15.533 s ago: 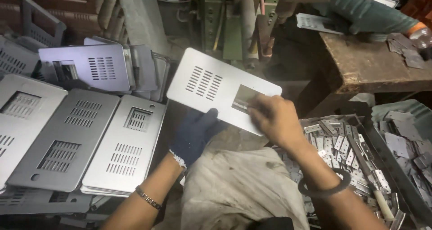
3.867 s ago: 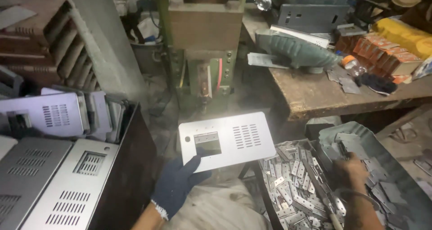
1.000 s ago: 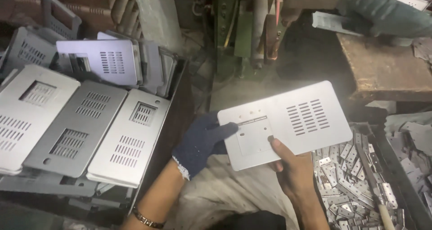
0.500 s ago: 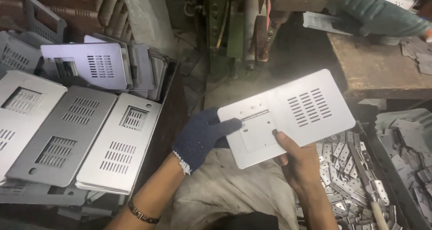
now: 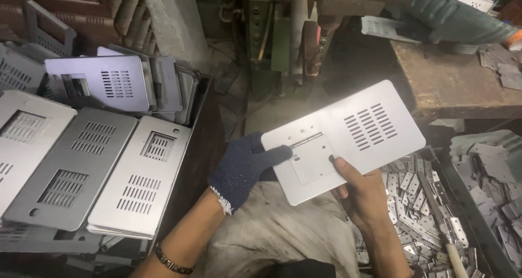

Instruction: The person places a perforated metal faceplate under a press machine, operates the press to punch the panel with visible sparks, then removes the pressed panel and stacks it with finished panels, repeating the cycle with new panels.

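Observation:
A light grey metal panel (image 5: 359,131) with rows of vent slots and a small hinged square flap is held tilted in front of me. My left hand (image 5: 242,169), in a dark blue knitted glove, grips the panel's left end with the thumb on top. My right hand (image 5: 361,193), bare, supports the panel from below, its thumb pressing on the lower edge of the flap. The panel hovers above my lap, which is covered by a dirty cloth (image 5: 277,240).
Stacks of similar grey slotted panels (image 5: 109,169) lie on the left, with more standing upright behind (image 5: 103,85). A bin of small metal hinges (image 5: 424,212) sits at lower right. A worn wooden bench (image 5: 457,85) is at upper right and a green press machine (image 5: 283,33) stands ahead.
The view has shifted slightly. Both hands keep hold of the panel, and the right thumb has slid up onto the flap's lower edge.

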